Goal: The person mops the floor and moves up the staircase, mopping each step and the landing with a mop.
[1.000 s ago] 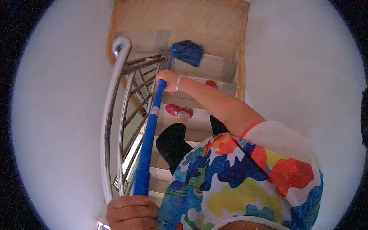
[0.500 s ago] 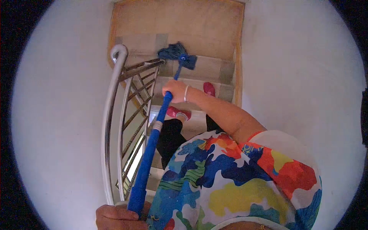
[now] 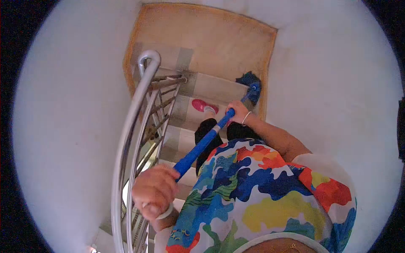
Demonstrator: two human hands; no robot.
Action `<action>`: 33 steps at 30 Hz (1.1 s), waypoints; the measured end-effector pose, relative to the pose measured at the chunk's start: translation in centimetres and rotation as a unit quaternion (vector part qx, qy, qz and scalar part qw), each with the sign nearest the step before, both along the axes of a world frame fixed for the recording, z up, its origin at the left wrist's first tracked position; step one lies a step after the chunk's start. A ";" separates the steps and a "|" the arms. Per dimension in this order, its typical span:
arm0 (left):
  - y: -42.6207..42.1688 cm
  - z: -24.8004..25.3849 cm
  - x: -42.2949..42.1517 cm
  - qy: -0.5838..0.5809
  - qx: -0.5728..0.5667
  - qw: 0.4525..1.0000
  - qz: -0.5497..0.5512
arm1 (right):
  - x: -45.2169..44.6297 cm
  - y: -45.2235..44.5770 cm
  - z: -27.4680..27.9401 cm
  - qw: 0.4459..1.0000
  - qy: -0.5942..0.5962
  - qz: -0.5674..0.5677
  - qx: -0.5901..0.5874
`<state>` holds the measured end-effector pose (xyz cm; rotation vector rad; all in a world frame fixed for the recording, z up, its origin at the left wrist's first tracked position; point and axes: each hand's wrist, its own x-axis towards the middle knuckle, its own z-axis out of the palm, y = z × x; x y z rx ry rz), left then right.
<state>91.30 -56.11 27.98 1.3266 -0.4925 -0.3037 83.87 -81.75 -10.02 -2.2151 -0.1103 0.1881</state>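
Note:
A blue mop handle (image 3: 198,149) runs slantwise across my body, with both of my hands closed around it. At its upper end, close to the railing, is my left hand (image 3: 155,190), slightly blurred. My right hand (image 3: 238,112), with a white band at the wrist, grips lower down the handle. Beyond it, the dark blue mop head (image 3: 252,86) lies on a stair step at the right side, close to the wall. Part of the handle just above the mop head is hidden behind my right hand.
A metal handrail (image 3: 126,139) with bars runs down the left side. Tiled stairs (image 3: 219,86) lead to a tan landing (image 3: 206,38) with an orange-brown border. A red shoe (image 3: 203,105) of mine stands on a step. White walls (image 3: 325,84) enclose both sides.
The mop head has swung from the railing side across to the right wall. My left hand has risen and moved right, and my right hand has shifted right. My feet have moved.

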 end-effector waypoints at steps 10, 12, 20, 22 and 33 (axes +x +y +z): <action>-1.9 14.2 0.5 -0.335 0.079 0.934 -0.095 | 12.9 8.6 12.5 0.964 -0.195 0.052 0.174; -4.4 15.8 -0.5 -0.362 0.131 0.919 -0.088 | 14.3 9.1 15.1 0.949 -0.230 0.070 0.203; -6.5 14.8 1.5 -0.395 0.208 0.894 -0.029 | 17.5 6.3 11.9 0.982 -0.111 0.080 0.127; -5.6 13.3 -0.7 -0.366 0.194 0.909 -0.043 | 13.7 4.4 10.5 0.986 -0.109 0.064 0.114; -17.6 6.4 -28.8 -0.158 -0.027 0.986 0.055 | -28.2 -19.0 12.2 0.989 0.093 0.053 -0.106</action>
